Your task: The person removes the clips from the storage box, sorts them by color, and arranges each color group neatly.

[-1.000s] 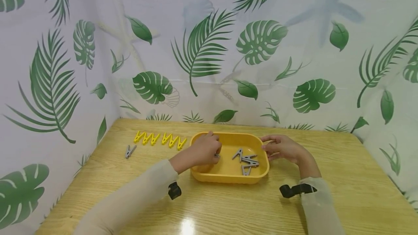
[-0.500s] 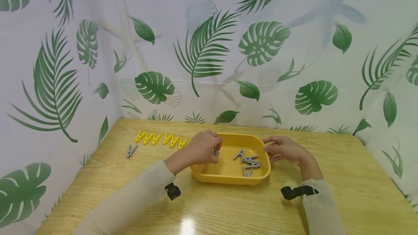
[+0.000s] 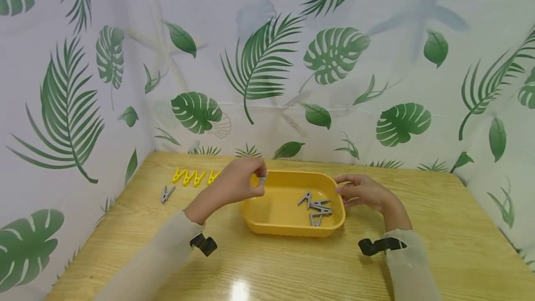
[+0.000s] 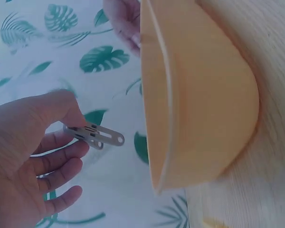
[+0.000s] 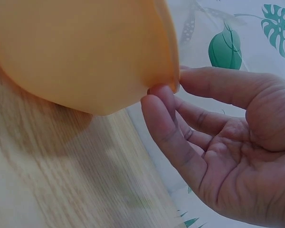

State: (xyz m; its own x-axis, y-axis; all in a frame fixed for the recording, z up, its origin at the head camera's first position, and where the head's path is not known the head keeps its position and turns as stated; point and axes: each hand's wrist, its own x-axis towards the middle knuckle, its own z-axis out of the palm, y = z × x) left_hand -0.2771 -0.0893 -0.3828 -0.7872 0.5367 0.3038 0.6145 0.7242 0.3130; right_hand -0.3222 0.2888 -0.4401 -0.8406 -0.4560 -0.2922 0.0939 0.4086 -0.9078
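Note:
My left hand [image 3: 257, 183] hovers over the left rim of the yellow tray [image 3: 292, 227] and pinches a grey clothespin [image 3: 263, 180] between thumb and fingers. The left wrist view shows that clothespin [image 4: 102, 136] sticking out of the left hand [image 4: 77, 135], beside the tray's outer wall [image 4: 204, 95]. My right hand [image 3: 340, 190] holds the tray's right rim. In the right wrist view, the right hand [image 5: 168, 92] pinches the rim of the tray [image 5: 76, 52], thumb above and fingers below. Several grey clothespins [image 3: 315, 206] lie inside the tray.
A row of yellow clothespins [image 3: 194, 177] lies on the wooden table [image 3: 292, 268] left of the tray, with one grey clothespin [image 3: 167, 194] nearer the left edge. Leaf-print curtains [image 3: 267, 59] close off the back and both sides.
My left hand has risen out of the tray with a grey clothespin and moved left over the rim. The right hand has stayed on the tray's right rim.

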